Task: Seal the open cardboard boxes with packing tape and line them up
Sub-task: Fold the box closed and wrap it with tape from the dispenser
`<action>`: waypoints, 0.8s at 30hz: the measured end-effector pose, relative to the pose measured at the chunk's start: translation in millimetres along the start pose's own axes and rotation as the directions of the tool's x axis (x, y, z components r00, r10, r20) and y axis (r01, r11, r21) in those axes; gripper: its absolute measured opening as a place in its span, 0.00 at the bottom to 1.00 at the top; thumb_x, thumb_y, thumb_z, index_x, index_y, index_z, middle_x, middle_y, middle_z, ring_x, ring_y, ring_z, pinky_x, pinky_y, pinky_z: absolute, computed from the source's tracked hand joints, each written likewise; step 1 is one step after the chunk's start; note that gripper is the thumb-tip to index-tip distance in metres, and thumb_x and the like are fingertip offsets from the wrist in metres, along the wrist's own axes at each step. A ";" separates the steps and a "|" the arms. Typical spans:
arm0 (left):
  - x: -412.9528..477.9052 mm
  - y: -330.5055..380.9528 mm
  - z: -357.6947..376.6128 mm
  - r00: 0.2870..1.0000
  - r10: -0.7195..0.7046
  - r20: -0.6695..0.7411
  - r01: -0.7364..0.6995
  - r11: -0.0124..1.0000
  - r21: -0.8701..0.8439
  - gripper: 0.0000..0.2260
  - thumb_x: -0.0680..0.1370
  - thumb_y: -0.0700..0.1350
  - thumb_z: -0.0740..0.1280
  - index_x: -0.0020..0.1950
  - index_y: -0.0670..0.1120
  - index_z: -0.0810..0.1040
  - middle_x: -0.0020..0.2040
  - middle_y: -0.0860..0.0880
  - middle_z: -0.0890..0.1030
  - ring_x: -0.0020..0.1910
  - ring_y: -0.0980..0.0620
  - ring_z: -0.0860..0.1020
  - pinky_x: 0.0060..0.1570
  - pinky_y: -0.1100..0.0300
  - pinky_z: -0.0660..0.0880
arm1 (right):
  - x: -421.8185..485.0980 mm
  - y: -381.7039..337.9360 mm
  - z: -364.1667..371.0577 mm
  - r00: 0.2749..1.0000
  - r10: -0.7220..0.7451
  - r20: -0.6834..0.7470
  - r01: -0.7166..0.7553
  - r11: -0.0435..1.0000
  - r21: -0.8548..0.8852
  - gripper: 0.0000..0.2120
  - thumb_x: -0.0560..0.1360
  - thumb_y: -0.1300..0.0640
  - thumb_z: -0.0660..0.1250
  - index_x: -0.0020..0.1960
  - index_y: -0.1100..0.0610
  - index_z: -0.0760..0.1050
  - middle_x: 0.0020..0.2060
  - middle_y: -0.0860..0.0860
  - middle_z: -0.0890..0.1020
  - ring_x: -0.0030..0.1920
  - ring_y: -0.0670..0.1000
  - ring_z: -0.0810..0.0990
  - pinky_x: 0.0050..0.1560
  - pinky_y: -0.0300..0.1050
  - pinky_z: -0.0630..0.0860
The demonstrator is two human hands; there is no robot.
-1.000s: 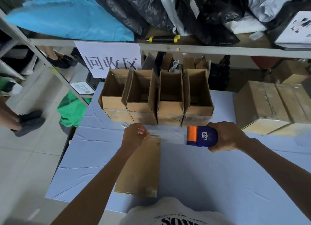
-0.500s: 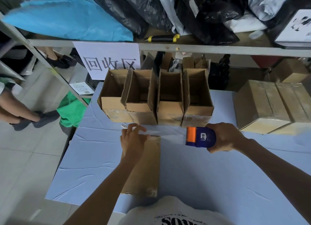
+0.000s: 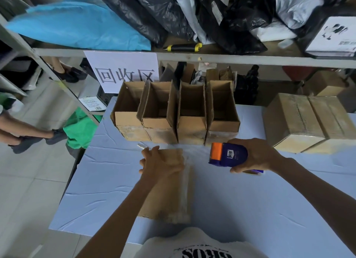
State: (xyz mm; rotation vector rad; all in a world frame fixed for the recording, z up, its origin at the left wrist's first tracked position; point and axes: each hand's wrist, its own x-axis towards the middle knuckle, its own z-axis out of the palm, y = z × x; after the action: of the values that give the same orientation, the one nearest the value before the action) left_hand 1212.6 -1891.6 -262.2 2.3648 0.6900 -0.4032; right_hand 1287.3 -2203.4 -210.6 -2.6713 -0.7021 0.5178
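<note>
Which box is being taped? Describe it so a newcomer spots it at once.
On the blue-covered table, nearest the person, one cardboard box lies closed under the left hand. Unlike the four open boxes behind, clear tape runs down it.

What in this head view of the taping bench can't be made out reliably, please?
- Head view: the near box top under the left hand and forearm; whether its seam is fully taped is unclear.
- Tape roll inside the dispenser, covered by the right hand.
- Floors of the four open boxes, hidden by their walls.
- Closed boxes, cut off by the right edge.
</note>
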 end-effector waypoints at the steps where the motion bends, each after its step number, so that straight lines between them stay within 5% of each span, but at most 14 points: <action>1: -0.5 1.7 -5.3 0.999 0.030 0.044 -0.027 0.997 -0.075 0.54 0.53 0.69 0.74 0.73 0.52 0.58 0.70 0.47 0.56 0.68 0.39 0.62 0.65 0.38 0.66 | -1.2 -1.8 -3.3 1.000 -0.014 -0.026 0.014 1.000 -0.009 0.41 0.60 0.39 0.77 0.68 0.48 0.66 0.59 0.45 0.78 0.56 0.48 0.76 0.49 0.34 0.71; 10: -2.6 -2.7 -3.3 0.978 0.187 0.092 -0.146 0.930 -0.336 0.44 0.61 0.55 0.80 0.72 0.51 0.62 0.68 0.50 0.56 0.62 0.52 0.63 0.57 0.61 0.67 | 0.1 -11.7 -9.3 0.996 -0.017 -0.082 0.010 0.997 -0.077 0.39 0.60 0.40 0.77 0.66 0.47 0.68 0.57 0.44 0.79 0.54 0.45 0.74 0.46 0.33 0.69; 14: -2.9 -3.2 4.6 0.978 0.165 0.129 -0.096 0.901 -0.422 0.42 0.63 0.49 0.80 0.72 0.48 0.64 0.64 0.52 0.59 0.62 0.53 0.64 0.60 0.61 0.68 | 3.0 -12.6 -1.1 0.998 0.007 -0.066 -0.012 0.997 -0.080 0.39 0.58 0.37 0.76 0.66 0.45 0.68 0.56 0.42 0.79 0.50 0.41 0.70 0.44 0.31 0.66; 18: -2.1 -10.8 9.1 0.973 0.112 0.201 0.001 0.870 -0.493 0.38 0.68 0.47 0.77 0.73 0.46 0.63 0.72 0.45 0.60 0.70 0.46 0.63 0.65 0.54 0.67 | 9.5 -19.4 6.1 1.000 0.009 -0.024 -0.011 0.996 -0.086 0.39 0.58 0.37 0.76 0.65 0.44 0.68 0.56 0.42 0.79 0.51 0.41 0.71 0.45 0.30 0.66; 21: -3.1 -22.5 -1.4 0.948 0.088 0.304 0.109 0.810 -0.576 0.38 0.70 0.49 0.76 0.74 0.51 0.59 0.71 0.48 0.56 0.68 0.48 0.62 0.57 0.53 0.68 | 15.0 -27.8 7.2 1.000 0.001 -0.024 -0.003 0.999 -0.055 0.38 0.59 0.38 0.76 0.65 0.44 0.68 0.56 0.42 0.78 0.52 0.42 0.71 0.46 0.31 0.67; 24: -6.7 -27.7 -13.3 0.987 0.099 0.129 0.009 0.757 -0.653 0.26 0.73 0.41 0.73 0.67 0.48 0.66 0.68 0.46 0.62 0.67 0.46 0.67 0.55 0.51 0.73 | 21.2 -43.0 7.1 1.000 -0.007 -0.019 0.007 1.000 -0.012 0.38 0.59 0.38 0.77 0.65 0.45 0.68 0.56 0.42 0.78 0.53 0.43 0.73 0.47 0.33 0.69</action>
State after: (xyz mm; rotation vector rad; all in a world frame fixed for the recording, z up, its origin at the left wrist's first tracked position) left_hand 1192.8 -1867.2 -262.8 1.6546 0.5762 -0.2617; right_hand 1284.2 -2155.4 -205.2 -2.6804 -0.7107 0.4875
